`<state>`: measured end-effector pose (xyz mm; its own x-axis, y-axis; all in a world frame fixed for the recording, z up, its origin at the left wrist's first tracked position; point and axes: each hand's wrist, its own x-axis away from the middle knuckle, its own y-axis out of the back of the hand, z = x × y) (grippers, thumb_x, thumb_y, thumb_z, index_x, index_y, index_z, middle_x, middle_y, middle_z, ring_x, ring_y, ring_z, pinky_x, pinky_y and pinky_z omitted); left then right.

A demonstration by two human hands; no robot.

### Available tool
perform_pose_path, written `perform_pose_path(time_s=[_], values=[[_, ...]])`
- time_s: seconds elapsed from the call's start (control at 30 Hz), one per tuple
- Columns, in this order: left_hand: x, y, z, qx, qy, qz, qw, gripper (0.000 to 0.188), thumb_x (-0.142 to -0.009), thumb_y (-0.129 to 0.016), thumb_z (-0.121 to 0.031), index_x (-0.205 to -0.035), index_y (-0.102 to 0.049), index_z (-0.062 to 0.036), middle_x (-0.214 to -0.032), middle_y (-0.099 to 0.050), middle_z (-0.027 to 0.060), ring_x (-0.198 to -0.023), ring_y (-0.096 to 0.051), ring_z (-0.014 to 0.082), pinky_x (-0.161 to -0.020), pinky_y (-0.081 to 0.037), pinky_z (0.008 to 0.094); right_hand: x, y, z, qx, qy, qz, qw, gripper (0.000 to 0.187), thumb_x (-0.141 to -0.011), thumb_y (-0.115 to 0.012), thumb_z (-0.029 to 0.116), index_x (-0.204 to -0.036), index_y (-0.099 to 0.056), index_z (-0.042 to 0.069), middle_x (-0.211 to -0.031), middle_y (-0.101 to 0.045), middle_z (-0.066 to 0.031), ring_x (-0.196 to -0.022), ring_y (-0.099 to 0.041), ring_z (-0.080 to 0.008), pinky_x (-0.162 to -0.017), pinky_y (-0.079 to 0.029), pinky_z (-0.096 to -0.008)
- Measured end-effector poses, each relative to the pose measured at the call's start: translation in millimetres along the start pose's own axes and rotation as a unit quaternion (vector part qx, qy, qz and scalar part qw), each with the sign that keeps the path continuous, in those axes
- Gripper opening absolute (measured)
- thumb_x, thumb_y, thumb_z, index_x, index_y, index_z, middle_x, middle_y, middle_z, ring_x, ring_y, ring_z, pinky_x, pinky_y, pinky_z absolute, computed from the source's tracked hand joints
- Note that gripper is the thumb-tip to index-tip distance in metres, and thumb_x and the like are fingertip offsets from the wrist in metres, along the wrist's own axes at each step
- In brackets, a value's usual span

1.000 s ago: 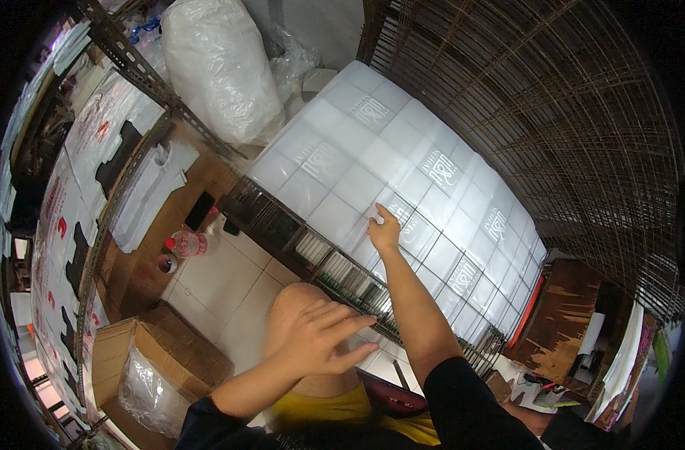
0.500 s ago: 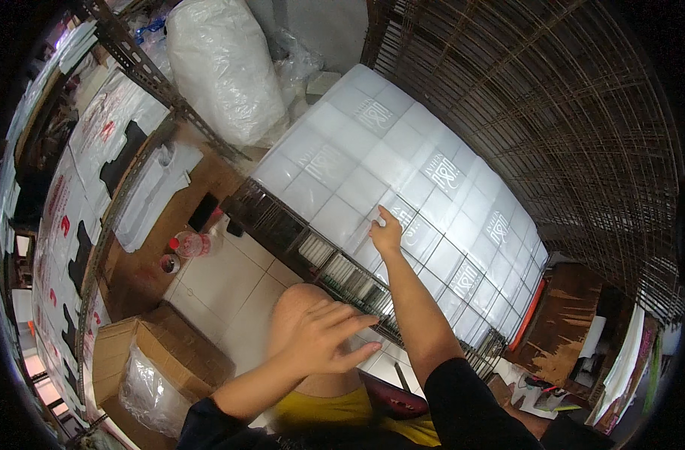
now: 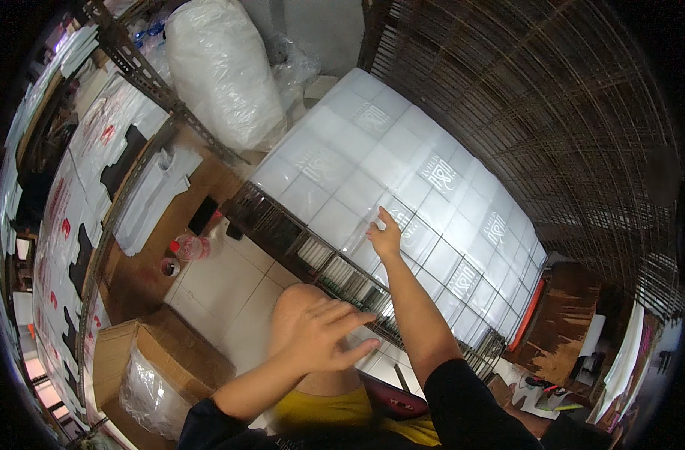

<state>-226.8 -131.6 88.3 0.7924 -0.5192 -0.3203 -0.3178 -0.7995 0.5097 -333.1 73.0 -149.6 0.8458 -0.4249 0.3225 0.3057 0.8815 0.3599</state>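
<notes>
A broad sheet of translucent white plastic (image 3: 342, 199) with pale printed marks lies on a low wire rack (image 3: 500, 349). Dark grid lines show across the sheet, most strongly at its near right part. My right hand (image 3: 386, 238) is over the sheet near its left edge, its index finger stretched out and the other fingers partly curled. Nothing can be seen in its grasp. Above my bent knee (image 3: 294, 300) my left hand (image 3: 324, 335) hovers empty with its fingers apart, short of the rack's near edge.
More wire trays (image 3: 537, 97) stand raised at the upper right. Behind the rack leans a large plastic-wrapped bundle (image 3: 222, 75). On the left are a shelf of white printed sheets (image 3: 76, 187), a bottle with a red cap (image 3: 192, 247) and an open cardboard box (image 3: 181, 349).
The printed marks on the plastic sheet have shifted slightly to the left. Both hands stay almost where they were, and the view has tilted a little.
</notes>
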Motion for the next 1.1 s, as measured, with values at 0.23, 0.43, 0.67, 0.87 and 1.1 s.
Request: perform_pose_path(time_s=[0.23,0.43,0.67,0.87,1.1], values=[[-12.2,1.7,-7.6,-0.132,-0.015,0.01,0.991,0.03,-0.066,-0.075,-0.026,-0.09,-0.066,-0.0105,-0.069,-0.057,0.0052,-0.059,-0.053,0.0226,-0.058,-0.041,0.0324,43.0,98.5,-32.4,0.034,0.153,-0.077,0.985,0.045,-0.084,-0.061,0.007,-0.127,-0.047,0.006,-0.111,-0.058,-0.0166,-0.07,-0.065,-0.0177,-0.055,-0.049,-0.0251],[2.5,-14.1,-7.1,-0.18,-0.009,0.004,0.984,0.028,-0.069,-0.072,-0.026,-0.09,-0.066,-0.0091,-0.074,-0.06,0.0063,-0.069,-0.059,0.0238,-0.066,-0.044,0.0339,105.8,285.9,-27.0,-0.017,0.15,-0.267,0.952,0.038,-0.082,-0.059,0.003,-0.12,-0.051,0.004,-0.094,-0.062,-0.0096,-0.066,-0.062,-0.0139,-0.056,-0.049,-0.0244],[3.0,-24.1,-32.4,-0.145,0.064,0.053,0.986,0.03,-0.069,-0.07,-0.031,-0.089,-0.065,-0.01,-0.077,-0.063,0.0083,-0.072,-0.059,0.0276,-0.068,-0.045,0.0377,228.3,507.4,-20.8,0.003,0.216,-0.546,0.809,0.027,-0.085,-0.057,0.002,-0.112,-0.054,0.0,-0.081,-0.058,-0.0021,-0.066,-0.056,-0.0102,-0.06,-0.047,-0.0209],[7.2,-29.5,-40.5,-0.187,0.055,0.067,0.979,0.031,-0.069,-0.068,-0.031,-0.089,-0.064,-0.0069,-0.074,-0.06,0.0089,-0.07,-0.06,0.0273,-0.062,-0.046,0.0373,340.0,616.6,39.0,0.389,0.171,-0.738,0.524,0.023,-0.077,-0.065,0.013,-0.098,-0.063,0.005,-0.089,-0.063,-0.0088,-0.092,-0.057,-0.0238,-0.082,-0.042,-0.036],[2.3,-47.7,-70.4,-0.311,0.062,0.153,0.936,0.033,-0.071,-0.068,-0.032,-0.092,-0.064,-0.0079,-0.079,-0.063,0.0083,-0.073,-0.063,0.0269,-0.063,-0.049,0.0377,420.8,696.9,-48.5,0.544,-0.059,-0.633,0.547,0.053,-0.071,-0.065,0.024,-0.122,-0.052,0.013,-0.128,-0.049,-0.0085,-0.12,-0.043,-0.0312,-0.093,-0.038,-0.0416]])
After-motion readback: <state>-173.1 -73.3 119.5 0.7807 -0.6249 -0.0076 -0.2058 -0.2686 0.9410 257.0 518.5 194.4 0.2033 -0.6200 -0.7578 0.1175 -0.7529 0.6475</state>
